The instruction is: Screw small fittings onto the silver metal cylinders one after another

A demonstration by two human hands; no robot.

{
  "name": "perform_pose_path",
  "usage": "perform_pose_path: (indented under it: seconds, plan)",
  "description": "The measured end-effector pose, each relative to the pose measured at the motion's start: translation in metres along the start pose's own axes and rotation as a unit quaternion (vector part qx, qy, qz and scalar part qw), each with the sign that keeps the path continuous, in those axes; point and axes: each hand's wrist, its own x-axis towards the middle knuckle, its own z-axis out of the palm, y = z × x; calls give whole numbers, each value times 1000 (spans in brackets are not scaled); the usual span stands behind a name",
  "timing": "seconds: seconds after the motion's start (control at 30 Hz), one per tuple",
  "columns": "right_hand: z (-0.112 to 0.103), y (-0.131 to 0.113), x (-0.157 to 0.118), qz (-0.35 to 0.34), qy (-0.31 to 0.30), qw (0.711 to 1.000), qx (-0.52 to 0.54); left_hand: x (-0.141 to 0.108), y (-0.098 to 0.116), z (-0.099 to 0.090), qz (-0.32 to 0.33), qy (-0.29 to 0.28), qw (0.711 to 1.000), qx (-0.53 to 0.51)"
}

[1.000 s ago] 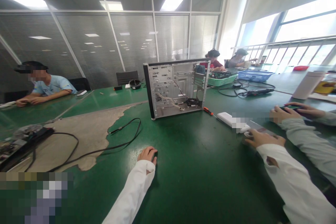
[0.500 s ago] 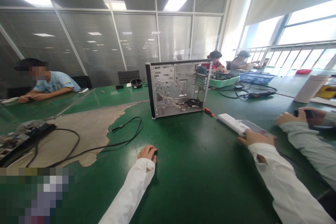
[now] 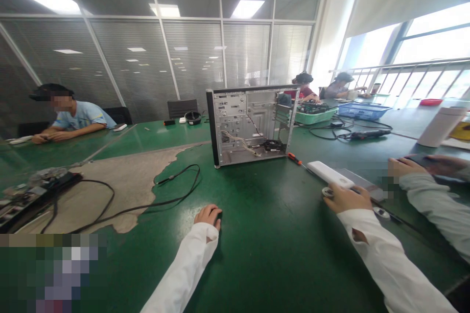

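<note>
The right hand [image 3: 348, 198] is partly closed, palm down, its thumb and fingers gripping a small round object [image 3: 328, 192] at the near end of a white oblong device [image 3: 330, 174]. The small round object lies at the thumb side of that hand, to its left; the white oblong device lies just beyond the knuckles, with a clear flat box [image 3: 362, 183] alongside it. A second round piece [image 3: 382, 213] sits on the table [image 3: 257, 254] to the right of the same hand, near the wrist. That makes two round items, one white device and one clear box.

The left hand [image 3: 208, 215] rests palm down on the green tabletop with its fingers loosely curled; whether anything is under the fingertips cannot be told. It is well apart from the right hand.

Beyond and between the hands stands one open computer case [image 3: 253, 127], upright, with one black fan [image 3: 273, 145] low inside and loose light-coloured wires [image 3: 240, 142]. One orange-and-black screwdriver [image 3: 294, 158] lies between the case and the white oblong device, its handle near the case's lower right corner.

Farther back are one green basket [image 3: 316, 116] holding circuit boards and one blue basket [image 3: 363, 111]. At the right, a co-worker's two hands hold a dark device [image 3: 420, 159], near one white bottle [image 3: 442, 126].
</note>
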Motion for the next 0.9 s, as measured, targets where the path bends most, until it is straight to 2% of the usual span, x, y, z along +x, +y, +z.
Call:
perform_pose_path:
  seconds: [0.1,0.17,0.33,0.43,0.53,0.67,0.77,0.9]
  plan:
    - [-8,-33,-10,-63,20,995,69,1,-1,1,5,-2,1000,3]
    - [-12,-64,-21,-130,35,980,148,1,0,1,4,-4,1000,2]
    - [-21,-146,-51,-281,57,898,333,1,1,0,-8,-5,1000,-3]
    - [-25,-184,-54,-326,63,864,378,0,1,0,-6,-4,1000,-2]
    - [-22,-212,-50,-332,58,849,407,-1,1,-1,-3,-6,1000,-2]
    - [-7,-232,-47,-321,-8,847,425,-2,3,-3,-5,-12,1000,-5]
    - [0,-230,-48,-326,-53,853,404,-3,3,-4,-7,-12,1000,-7]
    - [1,-223,-48,-333,-69,858,386,-2,3,-3,-3,-12,1000,-9]
